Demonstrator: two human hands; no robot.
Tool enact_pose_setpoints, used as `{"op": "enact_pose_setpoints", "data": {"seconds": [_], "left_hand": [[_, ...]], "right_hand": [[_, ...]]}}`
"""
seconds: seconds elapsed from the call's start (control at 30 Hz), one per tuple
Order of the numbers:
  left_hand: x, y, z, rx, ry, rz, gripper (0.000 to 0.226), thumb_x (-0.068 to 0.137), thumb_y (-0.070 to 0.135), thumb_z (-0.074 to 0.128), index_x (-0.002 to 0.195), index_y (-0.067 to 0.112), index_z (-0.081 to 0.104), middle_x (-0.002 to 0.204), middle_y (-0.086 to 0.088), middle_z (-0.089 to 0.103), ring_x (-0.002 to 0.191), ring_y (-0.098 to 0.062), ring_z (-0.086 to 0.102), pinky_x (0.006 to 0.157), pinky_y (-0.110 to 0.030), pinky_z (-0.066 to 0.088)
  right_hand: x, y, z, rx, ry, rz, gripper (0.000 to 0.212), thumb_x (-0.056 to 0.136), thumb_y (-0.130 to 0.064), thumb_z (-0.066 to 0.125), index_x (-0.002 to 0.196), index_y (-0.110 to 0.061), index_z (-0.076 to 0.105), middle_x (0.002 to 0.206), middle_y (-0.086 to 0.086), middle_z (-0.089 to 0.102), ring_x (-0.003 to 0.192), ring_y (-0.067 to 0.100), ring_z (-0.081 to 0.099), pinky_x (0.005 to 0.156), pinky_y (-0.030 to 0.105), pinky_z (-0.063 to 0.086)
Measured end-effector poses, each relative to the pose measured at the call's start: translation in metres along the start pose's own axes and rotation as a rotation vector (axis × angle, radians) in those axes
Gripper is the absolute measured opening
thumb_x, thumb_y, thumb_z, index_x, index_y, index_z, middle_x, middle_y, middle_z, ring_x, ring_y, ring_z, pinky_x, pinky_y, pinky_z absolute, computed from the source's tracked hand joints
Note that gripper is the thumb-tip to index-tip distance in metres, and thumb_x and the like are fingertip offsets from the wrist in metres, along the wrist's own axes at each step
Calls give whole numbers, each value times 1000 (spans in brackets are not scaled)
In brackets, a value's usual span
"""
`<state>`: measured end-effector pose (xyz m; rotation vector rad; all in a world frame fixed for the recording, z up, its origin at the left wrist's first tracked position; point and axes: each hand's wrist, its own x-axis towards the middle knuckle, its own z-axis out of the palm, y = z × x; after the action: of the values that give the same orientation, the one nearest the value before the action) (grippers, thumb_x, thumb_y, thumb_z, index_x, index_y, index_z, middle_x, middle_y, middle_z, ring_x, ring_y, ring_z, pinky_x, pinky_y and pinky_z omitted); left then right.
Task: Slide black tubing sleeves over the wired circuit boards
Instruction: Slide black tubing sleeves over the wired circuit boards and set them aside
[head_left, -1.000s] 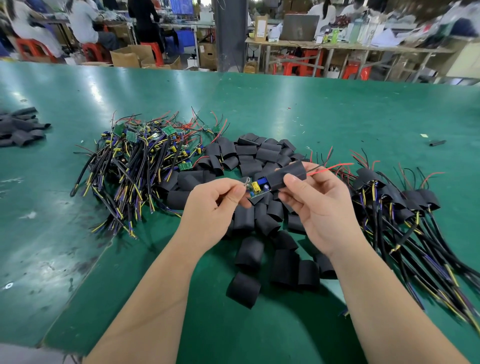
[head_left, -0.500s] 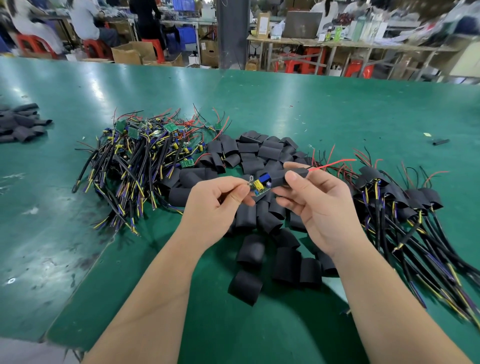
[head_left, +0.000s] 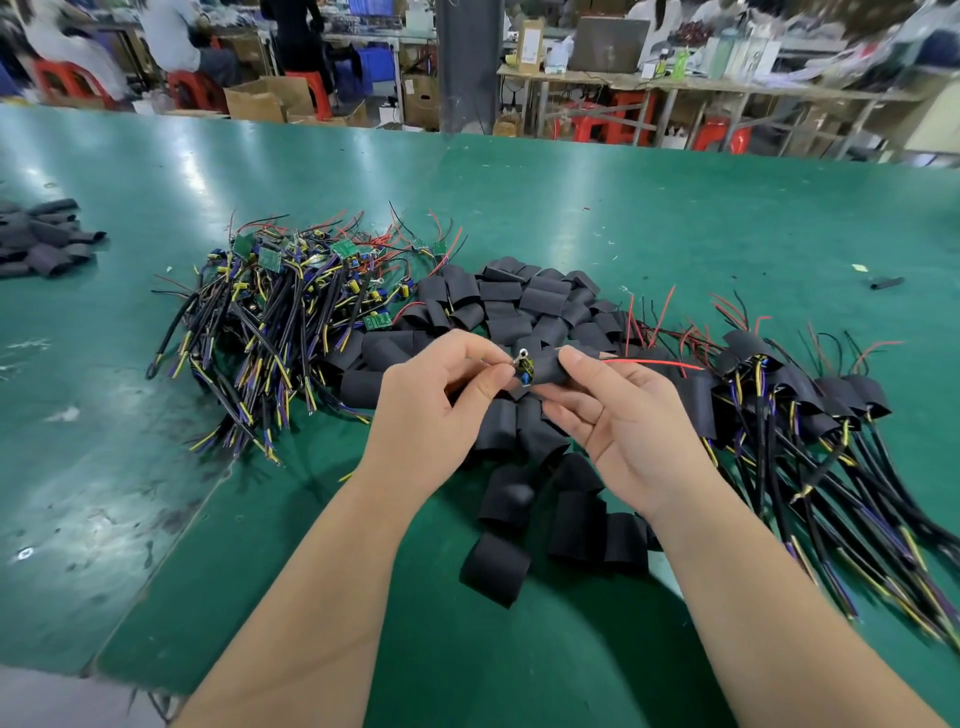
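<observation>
Green worktable (head_left: 675, 208), red stools (head_left: 719, 136) behind.

Centre: a black sleeve (head_left: 553, 364) covers nearly all of a circuit board (head_left: 525, 374), it seems; its red wire (head_left: 654, 364) points to 3 o'clock. Loose sleeves (head_left: 545, 301) lie beneath, bare wired boards (head_left: 291, 312) at 10 o'clock, sleeved boards (head_left: 769, 374) at 3.

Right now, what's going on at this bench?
A person is sleeving a board. The left hand pinches the end of a wired circuit board, while the right hand holds a black sleeve over it. Only the board's tip shows, and a red wire sticks out the far end. Nearby, bare boards lie left, loose sleeves in the middle, sleeved ones right.
</observation>
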<state>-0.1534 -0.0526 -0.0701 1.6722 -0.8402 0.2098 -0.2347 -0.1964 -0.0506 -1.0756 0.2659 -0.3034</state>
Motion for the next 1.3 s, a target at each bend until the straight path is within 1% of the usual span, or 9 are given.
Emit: {"op": "enact_pose_setpoints", "data": {"seconds": [0.17,0.37,0.53,0.67,0.77,0.9,1.07,1.2,1.3], "left_hand": [[0,7,3,-82,-41,-3,8,88,10,63,83,16,64,76,9,68,70,-6,64,65,-21,50],[4,5,-2,-195,-17,-124,8,83,7,70,77,12,69,71,7,69,64,-5,61,63,-17,48],[5,3,-4,-282,-34,-190,11,78,4,75,76,13,69,70,3,70,65,-10,62,64,-22,51],[5,2,-5,-320,-5,-227,24,72,11,78,85,21,60,71,2,73,63,-11,64,62,-21,51],[6,0,-5,-260,-3,-275,30,76,8,77,89,24,54,68,4,72,50,-7,58,49,-16,45],[6,-1,-5,-264,-2,-292,28,77,8,76,89,21,55,64,4,70,48,-8,56,49,-21,49],[6,1,-5,-305,-6,-316,25,77,2,75,89,16,57,63,1,68,50,-10,56,49,-22,49],[7,7,-7,-604,-33,-410,10,78,14,71,79,23,68,72,-7,71,56,-14,64,52,-23,52],[12,-2,-13,-504,220,-488,10,85,16,67,76,20,67,74,-4,73,64,-12,67,60,-25,54]], "right_hand": [[1,0,-3,97,12,63,20,81,-17,66,96,-4,64,90,11,75,79,19,73,62,19,54],[0,1,0,84,-40,-23,27,70,-18,68,95,-10,66,86,7,75,73,15,73,61,20,54],[-1,4,-1,-158,-32,-207,38,67,-19,72,105,-19,69,73,3,69,71,19,64,72,30,54],[1,8,0,-189,-79,-245,41,77,-4,69,113,-24,65,80,-3,72,76,11,64,74,24,52],[1,12,1,-252,-84,-258,48,82,6,67,113,-32,66,90,9,73,82,12,62,82,25,51],[0,12,5,-152,-136,-210,45,78,-8,69,118,-28,62,81,3,73,87,19,63,78,29,54],[-1,11,10,32,-55,-114,33,72,2,65,101,-11,54,83,8,74,81,19,70,66,24,55],[-3,-6,9,147,57,-132,19,72,2,66,69,-14,57,68,7,60,59,12,62,58,21,52],[-5,-34,-14,201,266,-254,15,86,-2,58,77,-13,62,71,5,61,62,15,58,55,22,51]]}}
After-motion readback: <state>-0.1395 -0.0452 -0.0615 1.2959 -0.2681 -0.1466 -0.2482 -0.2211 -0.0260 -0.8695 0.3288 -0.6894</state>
